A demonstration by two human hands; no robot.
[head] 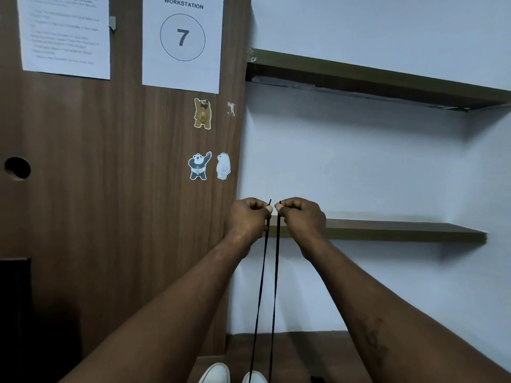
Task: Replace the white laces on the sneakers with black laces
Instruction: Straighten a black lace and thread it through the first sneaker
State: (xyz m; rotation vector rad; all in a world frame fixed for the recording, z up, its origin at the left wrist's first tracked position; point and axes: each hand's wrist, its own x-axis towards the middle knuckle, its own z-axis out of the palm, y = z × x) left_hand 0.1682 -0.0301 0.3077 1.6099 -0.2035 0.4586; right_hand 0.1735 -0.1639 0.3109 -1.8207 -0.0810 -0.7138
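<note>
Above white sneakers (217, 373), left hand (247, 217), right hand (302, 215), each grip pinching black lace (262, 272), strands hanging below.

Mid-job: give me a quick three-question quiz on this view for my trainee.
1. True or false: the left hand and right hand each pinch a strand of thin black lace near its tip.
2. The white sneakers are: A) above the hands B) below them, at the bottom edge C) level with them
3. Fill in: the white paper sign reads WORKSTATION ___.
Key: 1 true; 2 B; 3 7.
</note>
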